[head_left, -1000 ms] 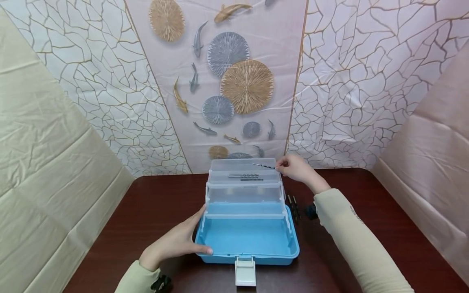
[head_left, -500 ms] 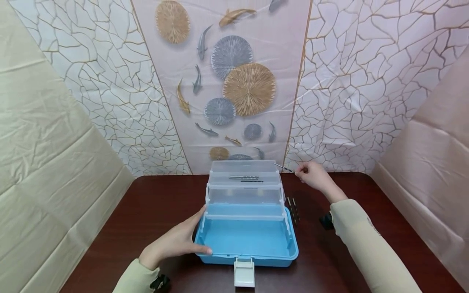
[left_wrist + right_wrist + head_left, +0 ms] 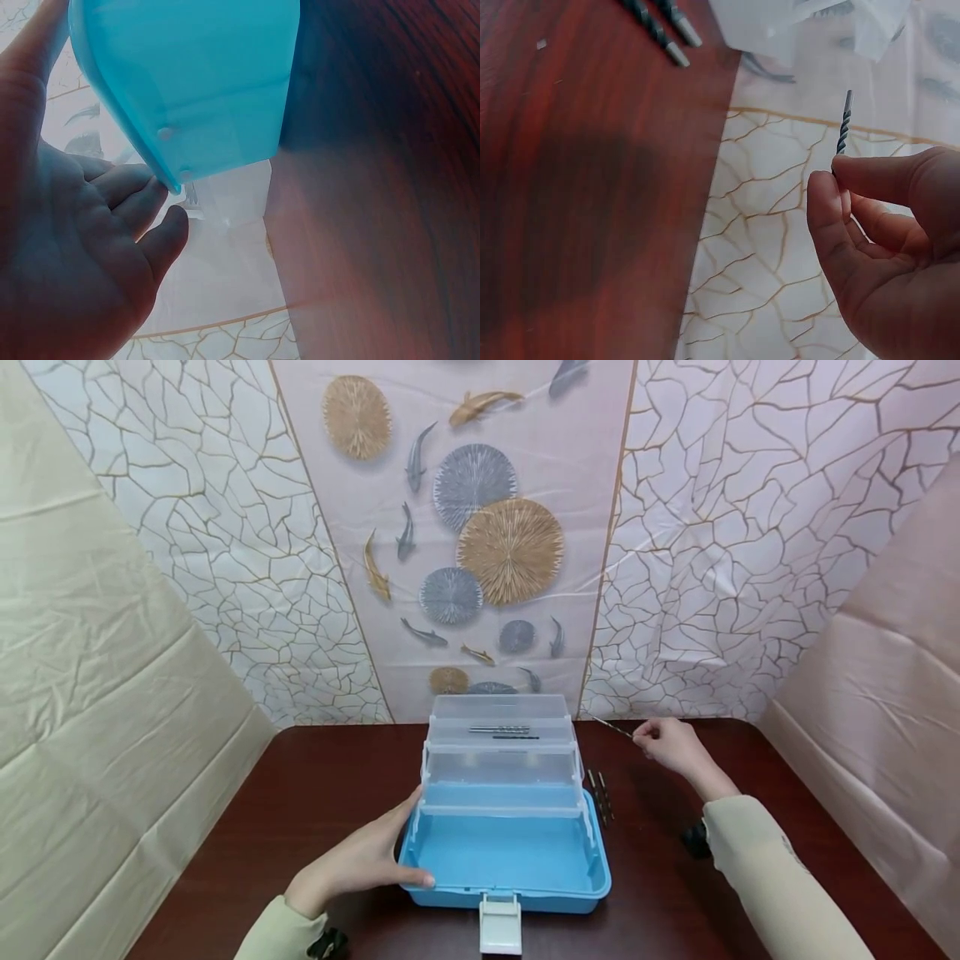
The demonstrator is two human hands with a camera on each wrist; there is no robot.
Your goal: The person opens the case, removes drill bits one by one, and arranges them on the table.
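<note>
My right hand [image 3: 675, 750] pinches a thin drill bit [image 3: 611, 725] between thumb and fingertips, above the table to the right of the blue toolbox [image 3: 600, 878]. In the right wrist view the bit's dark spiral part [image 3: 844, 129] rises from the fingertips toward a plain shank end. My left hand [image 3: 363, 862] rests along the toolbox's left side, its thumb on the front corner of the rim. Several drill bits [image 3: 501, 729] lie in the upper clear tray. Two dark drill bits [image 3: 602, 795] lie on the table beside the box's right side.
The toolbox's clear stepped trays [image 3: 501, 767] are raised at the back, and its white latch [image 3: 500, 927] hangs down in front. Under it is a dark red-brown table [image 3: 330, 777]. Patterned cloth [image 3: 675, 610] hangs behind the table's far edge.
My right hand has moved right and lower, away from the upper tray, carrying the drill bit. My left hand stays on the toolbox.
</note>
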